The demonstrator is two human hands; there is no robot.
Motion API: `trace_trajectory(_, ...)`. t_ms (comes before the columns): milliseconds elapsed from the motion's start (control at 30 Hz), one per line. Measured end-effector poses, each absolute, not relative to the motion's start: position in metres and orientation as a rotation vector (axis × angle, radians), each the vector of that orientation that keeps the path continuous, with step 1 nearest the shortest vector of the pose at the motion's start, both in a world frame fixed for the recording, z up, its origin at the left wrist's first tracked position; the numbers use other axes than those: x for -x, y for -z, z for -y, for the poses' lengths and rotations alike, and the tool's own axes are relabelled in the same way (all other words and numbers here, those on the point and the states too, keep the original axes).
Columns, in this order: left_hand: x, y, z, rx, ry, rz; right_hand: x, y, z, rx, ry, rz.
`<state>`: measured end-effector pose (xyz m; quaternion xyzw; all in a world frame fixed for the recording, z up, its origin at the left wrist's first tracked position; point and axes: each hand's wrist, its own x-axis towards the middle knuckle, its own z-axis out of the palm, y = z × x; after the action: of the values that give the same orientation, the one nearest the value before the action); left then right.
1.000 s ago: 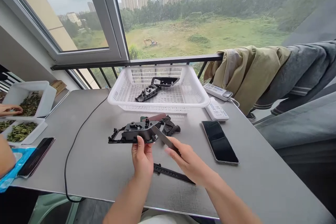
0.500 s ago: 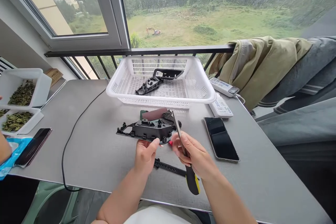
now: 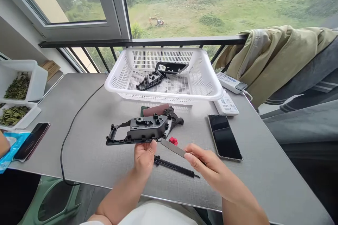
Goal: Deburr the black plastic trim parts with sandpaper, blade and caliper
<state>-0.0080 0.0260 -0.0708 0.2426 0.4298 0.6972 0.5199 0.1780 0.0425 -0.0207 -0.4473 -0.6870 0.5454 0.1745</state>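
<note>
My left hand (image 3: 144, 156) grips a long black plastic part (image 3: 137, 130) by its lower edge and holds it just above the grey table (image 3: 92, 140). My right hand (image 3: 208, 167) is closed round a flat metal file (image 3: 173, 147); the blade points left toward the part, its tip a little below the part's right end. The file's handle is hidden under my hand. A small red piece (image 3: 173, 140) lies on the table between part and blade. A thin black strip (image 3: 175, 166) lies under my hands.
A white basket (image 3: 206, 84) behind holds black plastic parts (image 3: 151, 79). A dark phone (image 3: 224, 137) and two white remotes (image 3: 225, 105) lie right. A black cable (image 3: 71, 130), another phone (image 3: 31, 140) and white tubs of green leaves (image 3: 16, 88) are left. Jackets (image 3: 264, 56) hang on the railing.
The file swung down from upright against the part to lying low with its blade pointing left. My left hand shifted the part leftward. The camera tilted down.
</note>
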Motion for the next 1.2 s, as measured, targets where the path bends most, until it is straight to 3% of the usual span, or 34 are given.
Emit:
trace_trajectory(733,0.005,0.066,-0.024,-0.474,-1.778,-1.078,-0.180,0.022,-0.046,1.176,-1.690,1.914)
trace_trajectory(967,0.010,0.057,-0.030,-0.404,-1.716,-0.992,-0.164,0.032,-0.044,1.058,-1.774,1.328)
trace_trajectory(1200,0.009,0.050,-0.031,-0.418,-1.573,-0.918,-0.138,0.036,-0.044,1.035,-1.702,1.137)
